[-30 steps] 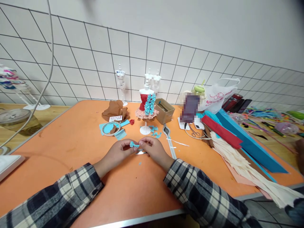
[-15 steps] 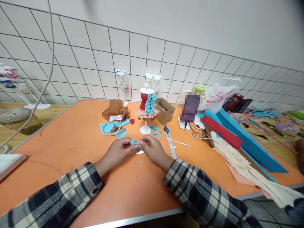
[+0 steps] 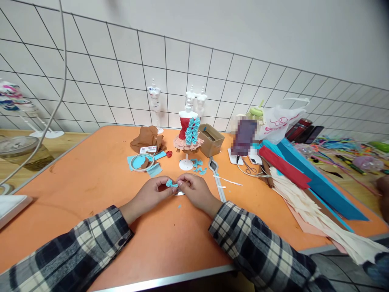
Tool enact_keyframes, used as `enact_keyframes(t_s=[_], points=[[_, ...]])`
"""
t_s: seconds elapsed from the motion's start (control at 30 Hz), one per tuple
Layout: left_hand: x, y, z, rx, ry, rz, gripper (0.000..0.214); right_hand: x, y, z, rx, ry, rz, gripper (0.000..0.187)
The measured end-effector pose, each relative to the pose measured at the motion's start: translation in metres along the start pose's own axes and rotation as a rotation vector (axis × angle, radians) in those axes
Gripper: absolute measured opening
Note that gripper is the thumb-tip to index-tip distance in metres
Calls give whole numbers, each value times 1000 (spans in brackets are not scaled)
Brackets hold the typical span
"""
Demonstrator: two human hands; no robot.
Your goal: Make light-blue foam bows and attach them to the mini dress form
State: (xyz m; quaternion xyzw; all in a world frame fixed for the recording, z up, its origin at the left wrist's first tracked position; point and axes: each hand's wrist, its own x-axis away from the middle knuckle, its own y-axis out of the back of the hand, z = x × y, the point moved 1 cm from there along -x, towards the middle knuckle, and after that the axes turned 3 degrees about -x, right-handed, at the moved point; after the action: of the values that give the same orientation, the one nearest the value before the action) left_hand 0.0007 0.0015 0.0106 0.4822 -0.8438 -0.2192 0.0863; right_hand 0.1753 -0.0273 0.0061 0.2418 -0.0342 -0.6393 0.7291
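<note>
Between my two hands is a small light-blue crepe paper bow (image 3: 171,183), its middle pinched. My left hand (image 3: 152,194) is closed on its left side with thumb and fingertips. My right hand (image 3: 196,190) pinches at its right end, fingertips almost touching the left ones. Under the fingers lies a shiny metal piece (image 3: 179,193), mostly hidden. Just beyond stands a small white mannequin (image 3: 187,115) wearing a red bodice, a column of blue ruffles (image 3: 192,132) and a pink frilled skirt (image 3: 184,143). Loose blue bows (image 3: 199,166) lie by its base.
At left are a tape roll (image 3: 133,166), blue scraps and crumpled brown paper (image 3: 146,140). A cardboard box (image 3: 212,140), grey zipper-like strip (image 3: 219,184) and scissors (image 3: 251,168) lie rightward. Folded red crepe paper (image 3: 284,167) and cream strips (image 3: 300,202) cover the table's right side.
The blue bow has turned slightly and shows more of its fanned shape. My right fingers have shifted a little left, closer to my left hand.
</note>
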Motion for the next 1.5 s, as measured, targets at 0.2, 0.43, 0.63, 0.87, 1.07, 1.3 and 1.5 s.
enact_keyframes(t_s=[0.2,0.43,0.63,0.87,1.07,1.3,1.5], points=[[-2,0,-2,12,1,-5,30,0,-3,-6,-17,-44,-13,12],[-1,-2,-4,33,20,10,26,2,2,1,203,14,23,12],[0,-3,0,34,25,51,28,2,0,2,44,86,6,27],[1,-5,0,-61,-18,64,31,-1,-3,-3,-16,23,-33,10],[3,-2,-10,-185,-96,14,36,-2,-3,-5,-97,-85,-101,6],[3,0,-15,-205,-120,7,40,2,-1,1,-336,-83,-42,26],[3,2,-13,-207,-122,-34,39,-1,-2,-2,-247,-114,-80,10]])
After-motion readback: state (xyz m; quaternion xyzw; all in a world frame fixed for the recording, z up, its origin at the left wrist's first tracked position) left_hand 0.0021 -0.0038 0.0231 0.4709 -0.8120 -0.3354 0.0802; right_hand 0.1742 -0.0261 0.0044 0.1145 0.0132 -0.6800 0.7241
